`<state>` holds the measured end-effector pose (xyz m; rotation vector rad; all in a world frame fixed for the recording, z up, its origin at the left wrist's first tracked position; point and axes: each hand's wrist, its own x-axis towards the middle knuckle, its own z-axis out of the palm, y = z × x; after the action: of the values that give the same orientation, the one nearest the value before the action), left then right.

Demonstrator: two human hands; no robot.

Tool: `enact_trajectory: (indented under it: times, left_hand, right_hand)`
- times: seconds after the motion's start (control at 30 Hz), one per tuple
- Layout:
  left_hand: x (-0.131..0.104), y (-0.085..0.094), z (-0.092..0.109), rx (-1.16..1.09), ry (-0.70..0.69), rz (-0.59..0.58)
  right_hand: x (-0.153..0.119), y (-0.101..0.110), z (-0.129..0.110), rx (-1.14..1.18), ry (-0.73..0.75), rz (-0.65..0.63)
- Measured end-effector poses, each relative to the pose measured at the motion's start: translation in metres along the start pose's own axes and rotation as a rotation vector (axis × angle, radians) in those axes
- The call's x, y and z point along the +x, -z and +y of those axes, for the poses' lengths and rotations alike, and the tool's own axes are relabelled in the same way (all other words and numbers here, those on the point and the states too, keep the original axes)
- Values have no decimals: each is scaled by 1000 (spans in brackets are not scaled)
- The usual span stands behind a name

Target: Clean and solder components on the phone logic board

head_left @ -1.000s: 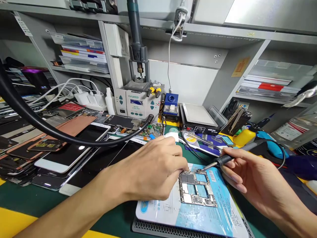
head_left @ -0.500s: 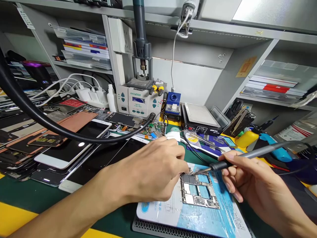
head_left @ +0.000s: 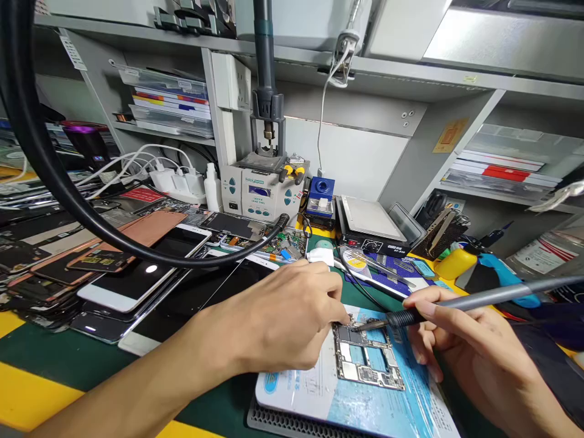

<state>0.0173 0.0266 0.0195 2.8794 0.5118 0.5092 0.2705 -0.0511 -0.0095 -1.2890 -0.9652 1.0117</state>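
Observation:
A phone circuit board with rectangular openings lies on a white-and-blue box wrapped in clear film. My left hand is closed, thumb and fingers pinched at the board's upper left corner; whatever is between them is hidden behind the hand. My right hand grips a soldering iron like a pen from the right. Its metal tip reaches over the dark upper left area of the board, at or just above the surface. Contact there is too small to tell.
A black hose loops across the left side. Phones and panels are stacked there. Behind stand a hot-air station, a blue stand and a heating plate. Tweezers and a yellow item lie at right.
The soldering iron's tip has shifted slightly down on the board, and its handle sits flatter. My left hand stays at the same corner. The whole view has moved a little.

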Motion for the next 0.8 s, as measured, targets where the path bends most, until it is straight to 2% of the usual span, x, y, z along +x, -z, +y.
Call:
enact_trajectory:
  times: [0.27, 0.4, 0.5, 0.8]
  left_hand:
    - [1, 2, 3, 41, 10, -38]
    - [2, 3, 4, 66, 15, -55]
    - [2, 3, 4, 77, 12, -60]
    - [0, 0, 3, 85, 1, -32]
  right_hand:
    - [0, -2, -1, -9, -1, -20]
    - [-6, -6, -5, -2, -20, 34]
    - [-8, -8, -8, -14, -35, 12]
    - [-8, -11, -11, 22, -95, -5]
